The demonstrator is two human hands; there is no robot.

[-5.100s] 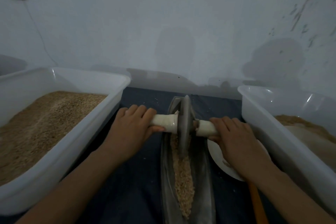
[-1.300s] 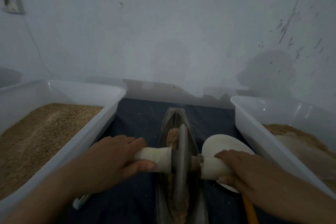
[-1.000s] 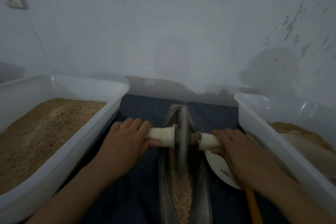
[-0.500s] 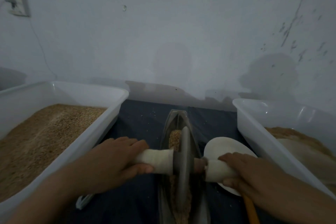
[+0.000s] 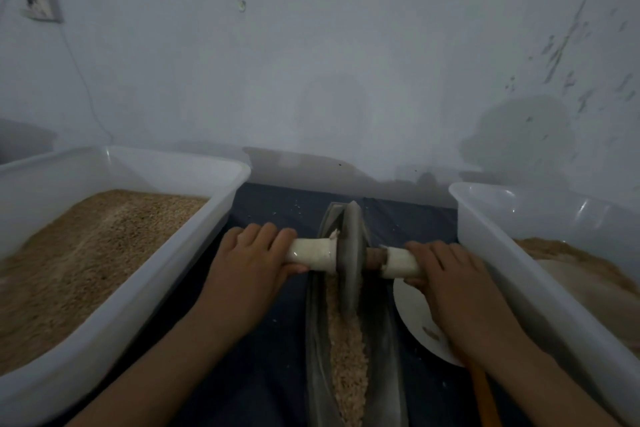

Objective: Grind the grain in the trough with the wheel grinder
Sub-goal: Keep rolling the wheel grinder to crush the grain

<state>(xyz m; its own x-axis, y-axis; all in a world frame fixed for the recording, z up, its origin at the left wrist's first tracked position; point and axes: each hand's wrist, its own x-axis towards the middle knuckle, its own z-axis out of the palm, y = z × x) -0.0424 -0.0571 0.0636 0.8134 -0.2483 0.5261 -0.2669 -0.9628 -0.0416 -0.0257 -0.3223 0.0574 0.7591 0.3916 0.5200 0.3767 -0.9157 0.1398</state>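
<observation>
Head view: a narrow metal trough (image 5: 388,350) lies lengthwise on a dark cloth (image 5: 270,357), running away from the person toward the wall (image 5: 311,62). Grain (image 5: 346,350) fills the trough's near part in a pale strip. The wheel (image 5: 351,253) stands upright in the trough near its far end, its lower edge down in the groove at the head of the grain. A white-wrapped handle (image 5: 311,255) sticks out on each side of the wheel. The left hand (image 5: 249,263) has its grip clenched around the left handle, fingers over the top and thumb beneath. The right hand (image 5: 446,274) grasps the right handle the same way.

A white plate (image 5: 415,315) lies just right of the trough, partly under the right hand and wrist. An orange stick (image 5: 485,395) shows below the plate. A white tub (image 5: 138,288) on the left holds brown grain; another tub (image 5: 491,253) on the right holds a lower, paler heap. A socket (image 5: 40,3) hangs on the wall at upper left.
</observation>
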